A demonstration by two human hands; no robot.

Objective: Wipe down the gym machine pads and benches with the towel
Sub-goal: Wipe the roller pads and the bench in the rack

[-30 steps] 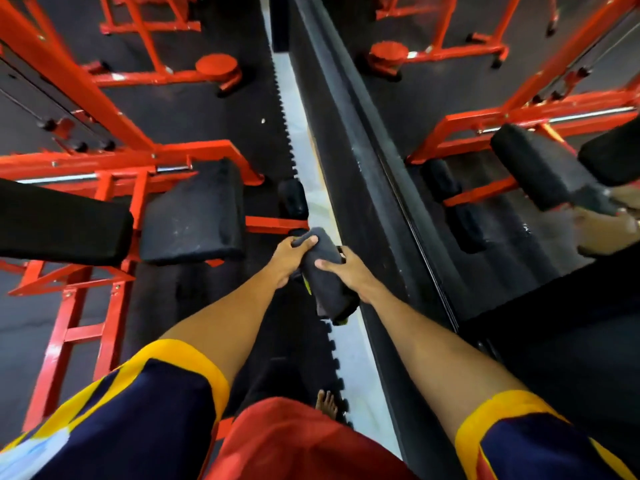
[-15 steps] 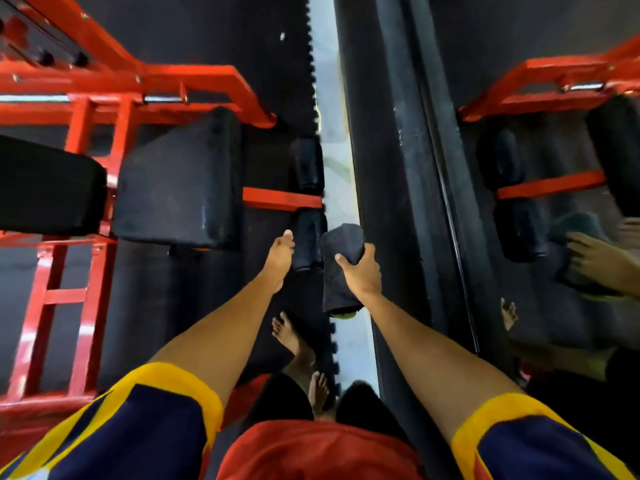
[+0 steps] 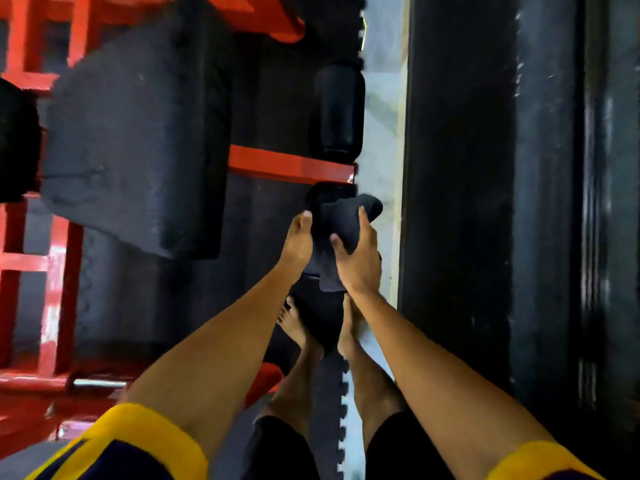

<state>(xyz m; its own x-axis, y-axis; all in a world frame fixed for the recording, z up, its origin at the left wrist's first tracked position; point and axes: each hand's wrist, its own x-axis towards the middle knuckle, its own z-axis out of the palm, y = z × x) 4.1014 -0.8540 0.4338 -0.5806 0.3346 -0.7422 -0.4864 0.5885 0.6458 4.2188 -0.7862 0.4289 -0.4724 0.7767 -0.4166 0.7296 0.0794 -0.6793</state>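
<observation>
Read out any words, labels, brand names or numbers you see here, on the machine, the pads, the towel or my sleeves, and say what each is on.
None: no text can be read in this view.
The towel, the roller pad, the seat pad and the red frame are plain.
The sleeves show only yellow and dark blue, no letters.

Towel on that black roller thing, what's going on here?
A person is cleaning a red gym machine. Their right hand grips a dark towel and presses it onto the lower roller pad, while the left hand holds that pad's other side. The upper roller pad and the big seat pad are not being touched.
</observation>
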